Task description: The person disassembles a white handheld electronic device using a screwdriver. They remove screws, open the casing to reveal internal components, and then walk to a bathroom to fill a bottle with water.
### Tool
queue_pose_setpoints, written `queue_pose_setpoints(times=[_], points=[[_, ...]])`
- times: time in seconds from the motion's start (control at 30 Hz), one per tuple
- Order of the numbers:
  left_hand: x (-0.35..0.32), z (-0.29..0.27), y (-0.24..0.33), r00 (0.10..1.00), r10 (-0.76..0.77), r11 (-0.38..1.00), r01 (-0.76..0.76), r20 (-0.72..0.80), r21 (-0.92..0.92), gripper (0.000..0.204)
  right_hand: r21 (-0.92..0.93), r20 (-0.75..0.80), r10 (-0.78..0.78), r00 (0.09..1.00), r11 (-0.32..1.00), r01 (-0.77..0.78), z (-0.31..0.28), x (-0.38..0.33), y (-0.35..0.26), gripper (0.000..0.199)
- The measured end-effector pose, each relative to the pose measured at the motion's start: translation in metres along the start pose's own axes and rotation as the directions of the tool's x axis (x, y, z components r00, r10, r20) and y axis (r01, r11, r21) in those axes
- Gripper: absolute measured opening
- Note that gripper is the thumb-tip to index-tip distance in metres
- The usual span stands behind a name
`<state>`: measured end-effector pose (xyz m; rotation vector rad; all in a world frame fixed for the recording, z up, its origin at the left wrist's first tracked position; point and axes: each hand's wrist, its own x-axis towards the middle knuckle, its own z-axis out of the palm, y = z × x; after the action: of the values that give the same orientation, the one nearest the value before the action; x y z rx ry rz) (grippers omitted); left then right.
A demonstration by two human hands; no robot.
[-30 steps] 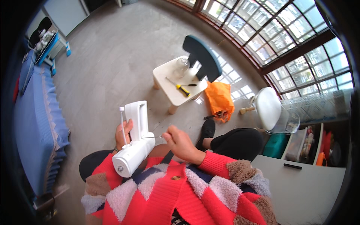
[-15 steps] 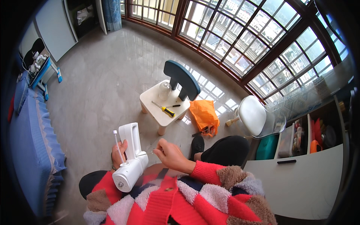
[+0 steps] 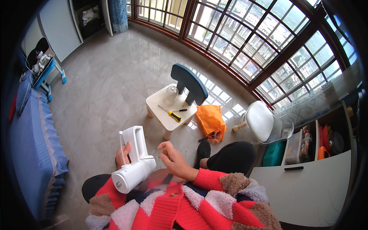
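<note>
My left hand [image 3: 122,155] is wrapped round the far left side of a white handheld appliance [image 3: 132,174] with a loop handle and a cylindrical body; its fingers are partly hidden. From the body a thin clear tube [image 3: 122,147] with a white tip sticks up. Close by on the right, my right hand [image 3: 172,159] pinches a thin wire-like piece [image 3: 152,157] that reaches to the appliance's side; its exact kind is too small to tell. In front, a small white chair [image 3: 161,101] bears a yellow-and-black screwdriver [image 3: 174,116], a small black-handled tool [image 3: 181,110] and a clear rounded container [image 3: 171,94].
An orange bag [image 3: 211,119] lies on the floor right of the chair. Farther right are a white-seated stool [image 3: 258,122] and a white cabinet [image 3: 303,188] with open compartments. A blue-covered bed [image 3: 32,149] runs along the left; barred windows [image 3: 245,42] stand beyond.
The view has shifted slightly. My right hand has moved a little right relative to the appliance, which is tilted slightly more sideways. Both hands keep their hold.
</note>
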<state>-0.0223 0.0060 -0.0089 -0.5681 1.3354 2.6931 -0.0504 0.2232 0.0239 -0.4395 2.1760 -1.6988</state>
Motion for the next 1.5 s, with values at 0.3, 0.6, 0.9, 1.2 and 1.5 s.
queue_pose_setpoints(times=[0.3,0.6,0.9,1.2,1.5], points=[[0.0,0.002,-0.003,0.997,0.059,0.996,-0.055,-0.05,0.074,0.039,-0.206,-0.006,-0.08,0.997,0.975,0.077,0.001,0.007,-0.008,0.021],[0.002,-0.002,-0.005,0.997,0.014,1.0,-0.015,-0.074,-0.011,0.041,-0.291,-0.067,-0.173,0.983,0.945,0.146,0.005,0.012,-0.01,0.022],[0.002,0.0,-0.007,0.997,-0.002,0.999,-0.001,-0.071,-0.04,0.038,-0.044,-0.025,-0.071,0.997,0.997,0.07,0.002,0.014,-0.008,0.022],[0.006,-0.015,-0.014,0.992,-0.011,0.999,0.016,-0.124,0.037,0.037,-0.063,0.048,-0.087,0.995,0.994,0.09,0.001,0.017,-0.01,0.018],[0.001,-0.001,-0.014,0.976,-0.106,0.988,0.082,-0.189,-0.133,0.043,-0.235,-0.103,-0.072,0.992,0.971,0.046,0.009,0.009,-0.004,0.022]])
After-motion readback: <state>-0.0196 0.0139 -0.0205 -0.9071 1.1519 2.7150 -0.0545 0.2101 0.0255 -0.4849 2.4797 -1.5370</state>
